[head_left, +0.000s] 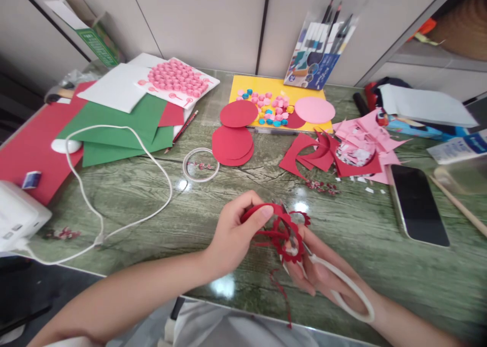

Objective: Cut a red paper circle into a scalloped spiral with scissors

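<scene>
Pinched between the thumb and fingers of my left hand [238, 230] is a piece of red paper [262, 210]. Its cut edge curls away in a scalloped strip [294, 253] that hangs over my right hand. My right hand [323, 268] holds white-handled scissors [355, 286], with the blades up against the red paper. Part of the blades and the right fingers are hidden behind the curled strip. Thin red trimmings [283, 296] dangle or lie below, near the table's front edge.
Red paper circles [232, 146] lie ahead, beside a roll of tape [201, 179]. Red scraps [299, 154], pink scraps [388, 139] and a phone [420, 205] are at the right. Green sheets [114, 121] and a looping white cable [160, 172] lie left. A marker pack [317, 58] leans at the back.
</scene>
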Demonstrator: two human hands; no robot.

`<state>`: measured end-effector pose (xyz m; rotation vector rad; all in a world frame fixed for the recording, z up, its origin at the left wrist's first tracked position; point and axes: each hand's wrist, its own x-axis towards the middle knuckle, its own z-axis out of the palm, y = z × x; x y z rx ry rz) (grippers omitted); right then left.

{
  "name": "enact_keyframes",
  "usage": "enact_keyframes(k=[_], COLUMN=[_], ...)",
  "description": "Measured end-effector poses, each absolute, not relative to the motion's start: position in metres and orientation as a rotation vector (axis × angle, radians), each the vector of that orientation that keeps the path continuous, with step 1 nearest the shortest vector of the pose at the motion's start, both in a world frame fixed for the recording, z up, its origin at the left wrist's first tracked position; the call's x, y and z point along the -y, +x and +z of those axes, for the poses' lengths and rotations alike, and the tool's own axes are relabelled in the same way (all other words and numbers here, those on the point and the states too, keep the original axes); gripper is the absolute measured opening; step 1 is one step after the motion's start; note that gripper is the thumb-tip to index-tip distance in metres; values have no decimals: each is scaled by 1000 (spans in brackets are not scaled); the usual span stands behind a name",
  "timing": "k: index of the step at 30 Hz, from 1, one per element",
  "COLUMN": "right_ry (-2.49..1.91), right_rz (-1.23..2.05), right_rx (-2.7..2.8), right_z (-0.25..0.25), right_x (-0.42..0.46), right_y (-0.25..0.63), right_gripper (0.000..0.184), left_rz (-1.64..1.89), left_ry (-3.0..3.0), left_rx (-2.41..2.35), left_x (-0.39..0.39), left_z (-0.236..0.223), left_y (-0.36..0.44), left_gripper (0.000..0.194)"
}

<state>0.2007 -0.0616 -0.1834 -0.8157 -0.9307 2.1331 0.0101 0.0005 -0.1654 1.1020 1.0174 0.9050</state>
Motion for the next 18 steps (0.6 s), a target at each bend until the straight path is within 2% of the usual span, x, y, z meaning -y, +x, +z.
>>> enact_keyframes(k=[5,18], right_ry=[-788,-780], right_rz=[2185,2054], right_rx=[904,855], right_z=[-179,-189], right_x=[59,67], right_y=[201,194], right_gripper=[47,34], left_rz=[934,918], left_ry=[1087,1052], left_rx=[-1004,-996], left_x=[-3,0], left_z=[-165,-166], left_y=[9,11], left_gripper=[33,33])
